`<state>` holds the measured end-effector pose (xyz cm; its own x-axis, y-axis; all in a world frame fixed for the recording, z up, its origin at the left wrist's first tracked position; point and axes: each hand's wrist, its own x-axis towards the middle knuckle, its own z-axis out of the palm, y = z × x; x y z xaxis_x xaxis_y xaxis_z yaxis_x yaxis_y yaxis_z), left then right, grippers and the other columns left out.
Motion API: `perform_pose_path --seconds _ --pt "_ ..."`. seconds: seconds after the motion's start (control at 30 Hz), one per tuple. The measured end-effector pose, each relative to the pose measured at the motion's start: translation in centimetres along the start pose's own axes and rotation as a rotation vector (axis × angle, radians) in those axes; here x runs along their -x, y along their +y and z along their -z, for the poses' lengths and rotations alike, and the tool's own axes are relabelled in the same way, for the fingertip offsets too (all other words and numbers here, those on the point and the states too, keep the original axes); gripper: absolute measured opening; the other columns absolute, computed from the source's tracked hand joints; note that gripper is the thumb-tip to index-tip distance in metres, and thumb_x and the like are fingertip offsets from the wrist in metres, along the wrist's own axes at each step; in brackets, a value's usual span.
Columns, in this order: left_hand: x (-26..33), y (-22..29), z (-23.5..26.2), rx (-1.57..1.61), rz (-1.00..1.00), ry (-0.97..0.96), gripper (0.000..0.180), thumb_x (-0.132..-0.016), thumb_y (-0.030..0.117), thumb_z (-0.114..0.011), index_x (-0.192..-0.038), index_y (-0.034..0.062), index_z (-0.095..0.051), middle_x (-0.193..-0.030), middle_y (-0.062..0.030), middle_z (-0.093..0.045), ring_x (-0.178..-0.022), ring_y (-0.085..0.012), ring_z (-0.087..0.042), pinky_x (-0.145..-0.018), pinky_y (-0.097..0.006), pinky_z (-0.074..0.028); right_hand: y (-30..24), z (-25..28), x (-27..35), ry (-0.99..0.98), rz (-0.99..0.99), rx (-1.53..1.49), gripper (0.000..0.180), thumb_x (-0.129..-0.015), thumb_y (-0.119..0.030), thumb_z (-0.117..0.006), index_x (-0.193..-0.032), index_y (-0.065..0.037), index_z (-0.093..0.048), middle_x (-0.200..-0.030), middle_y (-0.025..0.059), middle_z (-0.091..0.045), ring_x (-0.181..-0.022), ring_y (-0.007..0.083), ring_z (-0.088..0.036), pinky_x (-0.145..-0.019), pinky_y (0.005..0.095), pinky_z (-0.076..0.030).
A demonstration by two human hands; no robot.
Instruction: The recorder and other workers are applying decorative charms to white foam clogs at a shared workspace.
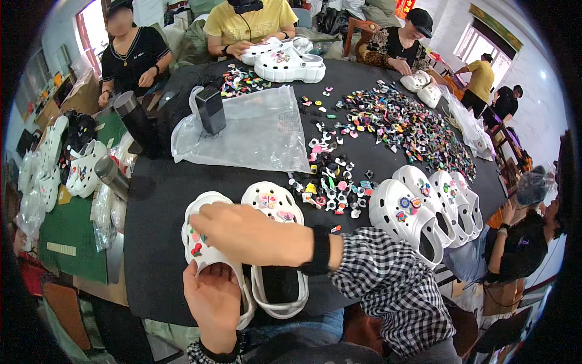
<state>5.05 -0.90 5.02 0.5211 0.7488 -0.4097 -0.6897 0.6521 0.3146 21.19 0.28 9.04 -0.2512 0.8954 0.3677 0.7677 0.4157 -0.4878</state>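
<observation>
Filling most of the view, a round black surface point(163, 200) is seen, with other people seated along its far and right edges. A clear plastic bag point(254, 136) is laid flat on the far middle, a small dark box point(210, 109) standing at its left corner. A wide scatter of small coloured shoe charms point(394, 124) is spread over the right half, and a denser clump point(330, 182) lies nearer the centre. Three white clogs in a row point(433, 203) are set at the right edge, and a further white pair point(288, 64) at the far side. At the near edge a white clog point(203, 258) is held, its partner clog point(276, 242) lying just to its right and touching it. The left hand point(212, 300) is cupped under the heel of the held clog from the near side, fingers curled around its rim. The right hand point(242, 230), reached across from the right in a checked sleeve with a dark wristband, is laid over the clog's top with fingers pressed together and bent toward the small red charm point(196, 249) on its left side; whether that charm is pinched cannot be told.
</observation>
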Motion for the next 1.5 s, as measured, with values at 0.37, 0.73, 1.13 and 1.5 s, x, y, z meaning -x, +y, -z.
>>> perform_pose_path --seconds 0.37,0.73,1.13,1.5 --pt "-0.2 0.2 0.5 -0.03 0.005 0.037 0.035 -0.089 0.022 -0.053 -0.119 0.0029 -0.048 -0.116 -0.0077 -0.053 -0.11 -0.0197 -0.048 -0.1 -0.033 -0.034 13.2 12.7 8.7 -0.054 -0.855 -0.237 0.026 -0.089 -0.023 -0.056 -0.091 0.001 -0.066 -0.077 0.0088 -0.068 -0.065 0.014 -0.064 -0.06 0.0271 -0.051" --pt "-0.2 0.0 0.4 -0.006 0.009 0.076 0.034 -0.089 0.02 -0.052 -0.119 0.0037 -0.049 -0.115 -0.007 -0.054 -0.11 -0.0199 -0.049 -0.099 -0.034 -0.036 26.6 9.4 13.7 0.158 -0.816 0.434 0.02 -0.079 -0.006 -0.054 -0.093 -0.01 -0.067 -0.096 0.017 -0.066 -0.091 0.0369 -0.063 -0.079 0.0451 -0.05" --pt "-0.2 -0.1 0.5 0.019 -0.003 0.033 0.037 -0.09 0.02 -0.052 -0.123 0.0039 -0.047 -0.12 -0.0076 -0.053 -0.112 -0.0204 -0.05 -0.1 -0.034 -0.036 20.8 12.3 11.8 0.523 -0.793 -0.973 0.025 -0.096 -0.005 -0.047 -0.118 0.006 -0.053 -0.105 0.0107 -0.06 -0.094 0.016 -0.062 -0.079 0.0237 -0.055" --pt "0.0 -0.3 0.6 0.034 0.039 0.048 0.032 -0.091 0.024 -0.051 -0.119 0.0084 -0.049 -0.116 -0.0036 -0.052 -0.108 -0.0167 -0.047 -0.098 -0.033 -0.033 13.4 11.3 7.6 0.344 -0.748 -1.272 0.031 -0.091 0.005 -0.048 -0.121 0.01 -0.05 -0.117 0.0194 -0.058 -0.108 0.0243 -0.061 -0.093 0.0259 -0.052"
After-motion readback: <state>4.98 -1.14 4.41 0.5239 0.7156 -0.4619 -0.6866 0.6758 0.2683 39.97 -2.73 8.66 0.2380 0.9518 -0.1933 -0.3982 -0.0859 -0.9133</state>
